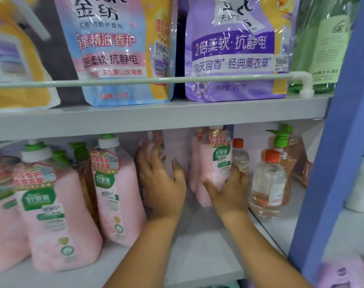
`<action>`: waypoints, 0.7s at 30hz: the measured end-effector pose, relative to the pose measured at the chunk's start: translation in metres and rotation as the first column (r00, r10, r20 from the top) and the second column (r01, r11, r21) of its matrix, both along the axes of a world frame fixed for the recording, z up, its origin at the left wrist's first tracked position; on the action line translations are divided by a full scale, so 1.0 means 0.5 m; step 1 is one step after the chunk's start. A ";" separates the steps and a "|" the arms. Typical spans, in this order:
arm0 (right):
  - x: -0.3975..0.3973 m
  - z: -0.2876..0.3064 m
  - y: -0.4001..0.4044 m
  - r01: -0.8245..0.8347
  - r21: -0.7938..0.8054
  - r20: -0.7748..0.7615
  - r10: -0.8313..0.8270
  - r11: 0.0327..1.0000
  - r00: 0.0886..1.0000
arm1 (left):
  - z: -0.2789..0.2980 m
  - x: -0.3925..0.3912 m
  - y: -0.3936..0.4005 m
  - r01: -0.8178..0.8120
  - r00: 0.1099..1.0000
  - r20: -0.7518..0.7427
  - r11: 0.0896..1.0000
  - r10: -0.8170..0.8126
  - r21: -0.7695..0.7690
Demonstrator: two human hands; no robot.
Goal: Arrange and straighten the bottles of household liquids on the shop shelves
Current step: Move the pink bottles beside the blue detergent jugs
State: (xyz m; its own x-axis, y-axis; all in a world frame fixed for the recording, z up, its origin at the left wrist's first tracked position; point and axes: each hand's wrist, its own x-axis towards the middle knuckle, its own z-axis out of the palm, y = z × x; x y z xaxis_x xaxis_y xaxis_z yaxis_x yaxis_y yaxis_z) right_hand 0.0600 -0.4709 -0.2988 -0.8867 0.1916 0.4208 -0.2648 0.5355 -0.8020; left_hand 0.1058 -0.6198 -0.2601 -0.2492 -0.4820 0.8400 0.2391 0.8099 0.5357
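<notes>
Both of my hands reach deep into the lower shelf [197, 252]. My left hand [162, 181] wraps around a pink bottle [156, 146] far back, its label partly hidden by my fingers. My right hand [229, 190] grips the base of another pink bottle [216, 156] with a green and white label, standing upright. More pink bottles with white caps [52, 215] [116, 192] stand in a row at the left front.
A clear bottle with an orange cap [268, 183] stands just right of my right hand, with pump bottles [282, 150] behind it. Refill pouches, pink-blue [119, 50] and purple [233, 48], stand behind a rail [156, 80] on the upper shelf. A blue upright [332, 163] bounds the right.
</notes>
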 end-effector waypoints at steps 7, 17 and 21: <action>0.023 0.006 -0.003 -0.021 -0.063 -0.096 0.015 0.998 0.995 | -0.033 -0.025 -0.061 0.115 0.965 0.119 0.783 -0.235 0.611; 0.125 0.004 0.018 -0.349 -0.341 -0.124 0.327 0.873 0.937 | -0.028 0.110 -0.002 0.354 0.757 0.298 0.748 -0.582 0.561; 0.159 0.008 0.012 -0.468 -0.382 -0.125 0.458 0.797 0.880 | -0.046 0.135 0.061 0.462 0.665 0.230 0.634 -0.710 0.620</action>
